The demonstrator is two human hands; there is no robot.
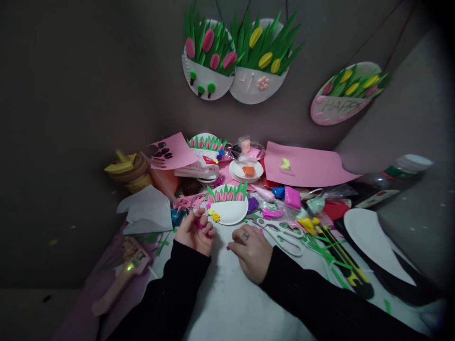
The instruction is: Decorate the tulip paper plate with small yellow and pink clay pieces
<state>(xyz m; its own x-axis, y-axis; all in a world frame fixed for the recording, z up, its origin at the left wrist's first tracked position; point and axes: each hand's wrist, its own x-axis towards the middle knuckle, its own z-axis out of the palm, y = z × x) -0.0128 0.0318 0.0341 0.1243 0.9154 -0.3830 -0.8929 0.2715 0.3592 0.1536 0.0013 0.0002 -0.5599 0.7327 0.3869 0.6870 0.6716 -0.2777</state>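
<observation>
A white table (227, 303) holds a paper plate craft (229, 206) with scissors (280, 234) just right of it — the left hand (195, 233) pinches a bit of pink clay (200, 224) near the plate, the right hand (253, 251) rests knuckles-up on the table — fingertips curled on a tiny pink bit (228, 247)

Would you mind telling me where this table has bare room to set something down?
Bare white table lies between the two sleeves, below the left hand and right hand. Crowded: beyond the paper plate craft, and right around the scissors.
</observation>
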